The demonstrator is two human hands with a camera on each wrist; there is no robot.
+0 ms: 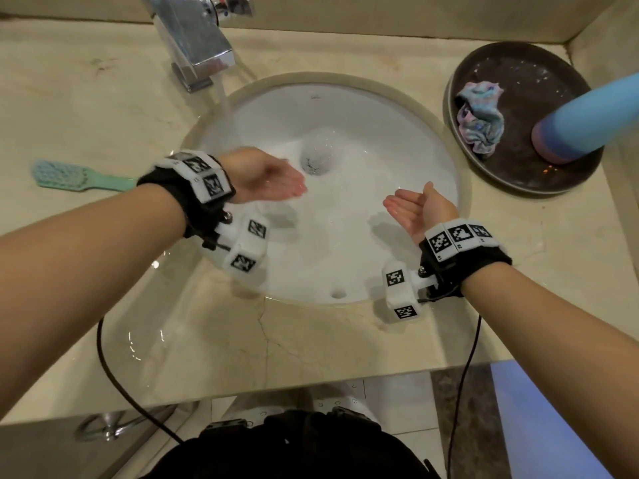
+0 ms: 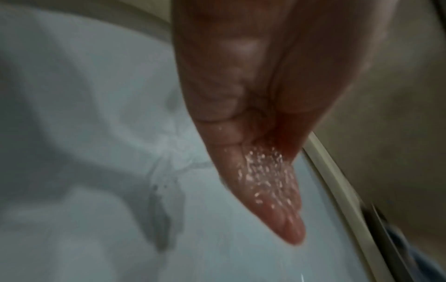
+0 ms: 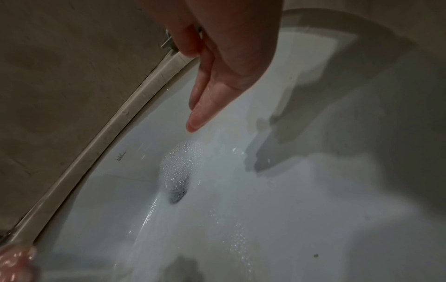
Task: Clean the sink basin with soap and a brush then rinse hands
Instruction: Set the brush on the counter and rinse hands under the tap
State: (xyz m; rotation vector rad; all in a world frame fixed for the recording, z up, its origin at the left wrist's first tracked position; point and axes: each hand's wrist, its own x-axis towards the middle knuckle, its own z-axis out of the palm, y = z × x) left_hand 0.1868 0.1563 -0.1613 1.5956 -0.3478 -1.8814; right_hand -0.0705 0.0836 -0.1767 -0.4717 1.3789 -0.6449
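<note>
Item: left hand (image 1: 268, 178). I am holding it over the sink basin (image 1: 397, 160) with fingers straight and together, gripping nothing; the left wrist view is showing droplets or suds clinging to the fingers (image 2: 265, 181).

Item: right hand (image 1: 418, 205). I am holding it palm up over the right side of the basin, fingers extended, empty. The two hands are well apart, neither touching the other nor sitting under the stream.

Item: tap (image 1: 193, 39). It is running; the water (image 1: 224, 102) is falling into the basin's back left, and foam is gathering at the drain (image 1: 314, 157).

Item: brush (image 1: 79, 176). It is lying on the counter (image 1: 276, 340) left of the basin, out of use. I cannot tell which item is the soap.

Item: dark tray (image 1: 518, 181), right of the basin, carrying a crumpled cloth (image 1: 480, 115) and a blue bottle (image 1: 587, 119).

Status, as I judge it: scrubbing is looking finished and I am at the hand rinse.

Risks: with my hands outside the stream, the residue on the left fingers is likely staying put; wet hands are liable to drip across the counter; the wrist units and their cables (image 1: 114, 375) are sitting close to splashing water.
</note>
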